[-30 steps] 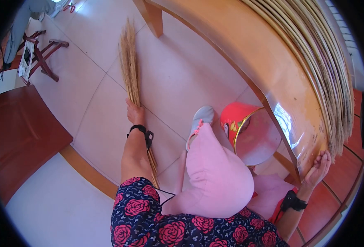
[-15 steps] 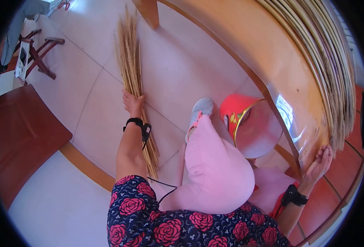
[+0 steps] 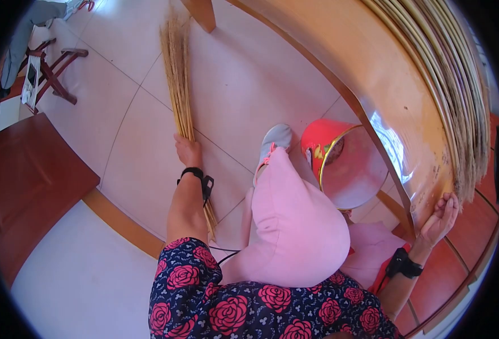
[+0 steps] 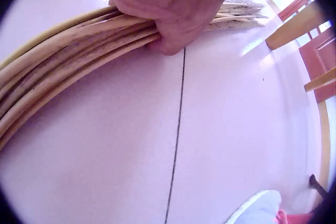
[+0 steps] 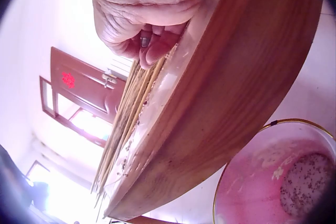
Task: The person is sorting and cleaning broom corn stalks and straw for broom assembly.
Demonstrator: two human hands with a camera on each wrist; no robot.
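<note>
My left hand [image 3: 189, 151] grips a bundle of dry stalks [image 3: 177, 85] that stretches over the tiled floor, its feathery ends pointing away. In the left wrist view the fingers of the left hand [image 4: 173, 8] are wrapped round the stalks [image 4: 68, 50]. At the right, my right hand [image 3: 440, 219] is by the table edge, beside the feathery ends of a second pile of stalks [image 3: 453, 101] on the wooden table [image 3: 340, 39]. The right hand's [image 5: 149, 14] fingers are curled in the right wrist view; whether they pinch anything is hidden.
A red bucket [image 3: 324, 141] with a gold rim stands beside the table, small dark bits inside it. My leg in pink trousers [image 3: 294, 226] is between the arms. A brown chair [image 3: 35, 192] is at the left, a folding stool [image 3: 57, 73] at the upper left.
The left hand and its bundle first came nearer to me, then went away and back, with the stalks' spread ends drawing together. The right hand stays by the table edge.
</note>
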